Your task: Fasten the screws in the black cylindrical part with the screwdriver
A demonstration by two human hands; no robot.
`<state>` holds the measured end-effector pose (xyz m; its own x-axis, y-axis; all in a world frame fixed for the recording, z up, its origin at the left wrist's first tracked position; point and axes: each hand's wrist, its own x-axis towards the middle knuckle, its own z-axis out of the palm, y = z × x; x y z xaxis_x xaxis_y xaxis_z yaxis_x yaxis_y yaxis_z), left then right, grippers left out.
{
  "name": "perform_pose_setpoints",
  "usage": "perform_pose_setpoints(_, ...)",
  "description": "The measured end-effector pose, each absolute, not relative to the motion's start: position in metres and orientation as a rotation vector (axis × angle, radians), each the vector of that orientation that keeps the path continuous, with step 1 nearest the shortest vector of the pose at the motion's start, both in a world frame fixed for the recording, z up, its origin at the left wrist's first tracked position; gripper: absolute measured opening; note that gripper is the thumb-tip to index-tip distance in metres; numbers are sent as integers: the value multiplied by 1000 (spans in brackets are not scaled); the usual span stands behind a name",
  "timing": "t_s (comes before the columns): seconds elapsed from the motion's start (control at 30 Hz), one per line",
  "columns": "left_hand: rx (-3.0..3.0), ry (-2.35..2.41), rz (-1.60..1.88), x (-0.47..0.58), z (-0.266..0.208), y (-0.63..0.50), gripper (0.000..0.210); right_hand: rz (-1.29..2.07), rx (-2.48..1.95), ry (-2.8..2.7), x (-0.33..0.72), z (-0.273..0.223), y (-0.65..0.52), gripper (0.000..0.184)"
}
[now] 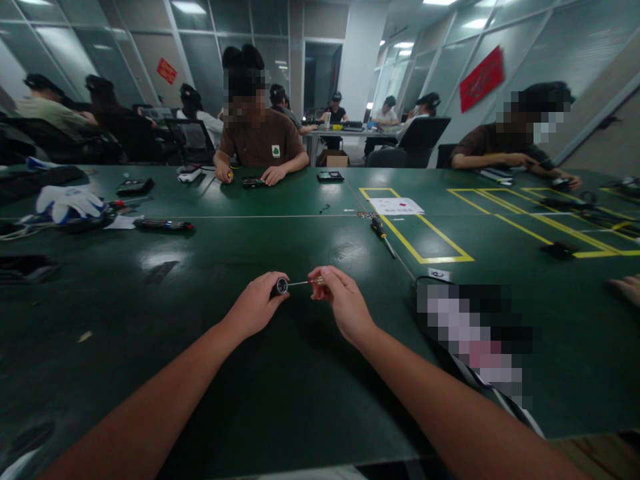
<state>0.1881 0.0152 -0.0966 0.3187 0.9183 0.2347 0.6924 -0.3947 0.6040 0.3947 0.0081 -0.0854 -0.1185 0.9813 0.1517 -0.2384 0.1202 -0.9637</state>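
My left hand (256, 305) is closed around a small black cylindrical part (281, 287), whose round, ring-like end faces me. Pinched in the fingers of my right hand (346, 301) is a thin screwdriver (300, 283) with a clear and red handle. Its shaft points left, and the tip meets the side of the black part or lies just beside it; I cannot tell which. Both hands are just above the green table (280, 387). What my left palm covers is hidden.
A black-and-yellow screwdriver (383, 235) lies ahead on the right, near a white paper (396, 206) and yellow tape outlines. White gloves (70, 202) and a dark pen-like tool (164, 225) lie to the left. Across the table sits a person (263, 140) handling a black device.
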Motion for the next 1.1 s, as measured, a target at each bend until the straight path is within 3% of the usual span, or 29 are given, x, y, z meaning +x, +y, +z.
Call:
perform_pose_setpoints(0.1, 2222, 1425, 800, 188, -96, 15, 17, 1344, -888, -1021, 394, -86, 11, 20)
perform_pose_setpoints(0.27, 2228, 1407, 774, 188, -94, 14, 16, 1373, -887, -949, 395, -93, 17, 29)
perform_pose_setpoints(0.43, 2236, 1439, 793, 188, -95, 15, 20, 1612, -933, -703, 400, -102, 24, 29)
perform_pose_setpoints(0.7, 2240, 1417, 762, 190, -92, 12, 15, 1264, -934, -958, 396, -98, 19, 27)
perform_pose_setpoints(1.1, 2214, 1428, 786, 188, -96, 15, 18, 1233, -860, -1219, 395, -91, 12, 22)
